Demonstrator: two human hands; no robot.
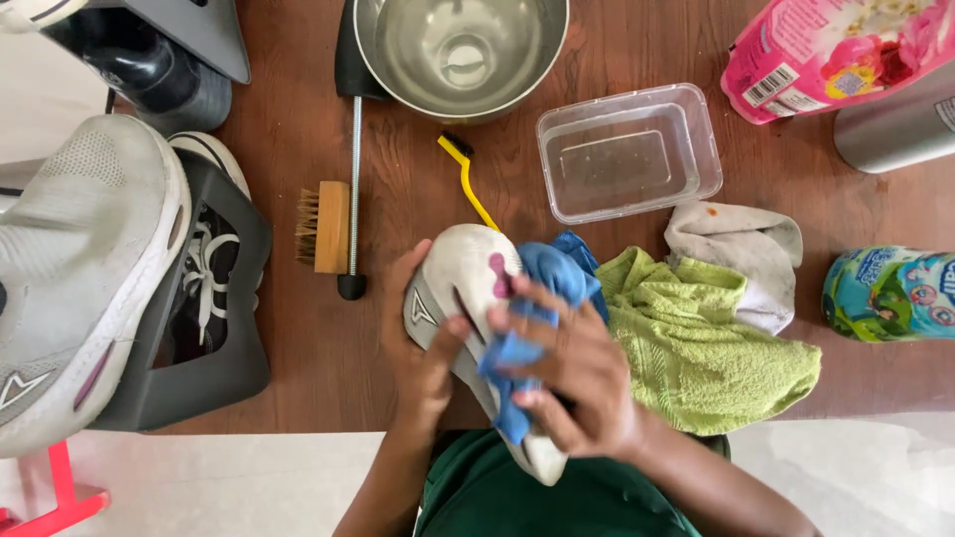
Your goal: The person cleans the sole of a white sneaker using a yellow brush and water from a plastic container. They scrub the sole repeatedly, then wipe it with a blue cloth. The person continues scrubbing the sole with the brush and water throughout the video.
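A white sneaker [461, 283] lies sole-side up at the table's near edge. My left hand [423, 348] grips it from the left, thumb across the sole. My right hand [577, 373] presses a blue cloth [547, 288] against the shoe's right side, the cloth bunched under my fingers and hanging down over the sole.
A green towel [696, 338] and a stained white rag [741, 254] lie to the right. Behind are a clear plastic tub [629, 149], a steel bowl [461, 50], a yellow brush [466, 179] and a wooden brush [323, 227]. Another white sneaker [80, 278] sits on a grey stand [209, 368] at left; bottles stand right.
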